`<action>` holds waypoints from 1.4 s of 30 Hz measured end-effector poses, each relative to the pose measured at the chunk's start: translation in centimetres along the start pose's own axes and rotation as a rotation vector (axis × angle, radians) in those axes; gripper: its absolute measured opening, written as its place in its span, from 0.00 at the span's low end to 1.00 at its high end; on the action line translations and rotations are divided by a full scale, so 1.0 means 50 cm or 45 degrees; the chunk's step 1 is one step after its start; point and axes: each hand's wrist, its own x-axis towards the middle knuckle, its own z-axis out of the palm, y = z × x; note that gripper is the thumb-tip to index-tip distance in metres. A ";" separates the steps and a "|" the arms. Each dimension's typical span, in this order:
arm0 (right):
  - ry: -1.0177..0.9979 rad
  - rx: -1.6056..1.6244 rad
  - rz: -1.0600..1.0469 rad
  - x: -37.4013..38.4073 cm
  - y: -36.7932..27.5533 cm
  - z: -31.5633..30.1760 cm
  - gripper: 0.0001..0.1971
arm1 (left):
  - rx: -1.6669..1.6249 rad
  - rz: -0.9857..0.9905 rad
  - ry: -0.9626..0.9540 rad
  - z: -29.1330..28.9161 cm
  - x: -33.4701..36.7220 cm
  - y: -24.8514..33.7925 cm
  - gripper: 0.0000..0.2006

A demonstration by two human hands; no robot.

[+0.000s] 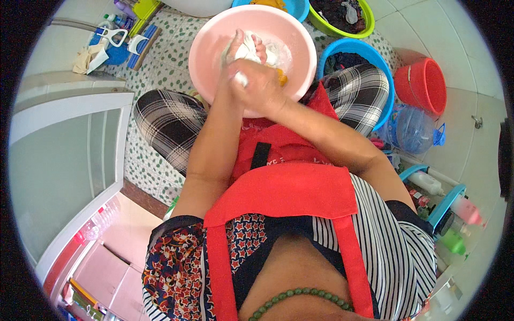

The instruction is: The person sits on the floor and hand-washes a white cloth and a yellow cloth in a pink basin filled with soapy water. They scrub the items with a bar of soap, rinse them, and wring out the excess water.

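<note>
A pink basin (214, 37) sits on the tiled floor between my knees. Both my hands are inside it, closed on a white wet cloth (247, 51). My left hand (238, 45) grips the cloth from the far side, fingers curled over it. My right hand (259, 85) is clenched around the near end of the cloth, pressed against the left hand. An orange piece (281, 78) shows in the basin beside my right hand. A red apron covers my lap.
A blue basin (353, 49) stands right of the pink one, a red bucket (425, 85) and a clear water jug (415, 129) beyond. A green basin (342, 16) with clothes sits behind. Bottles fill a rack (444, 208) at right. A white cabinet (69, 139) stands left.
</note>
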 end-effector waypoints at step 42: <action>-0.086 -0.282 0.144 0.001 0.040 0.007 0.11 | -0.022 0.159 0.158 -0.033 -0.015 -0.030 0.16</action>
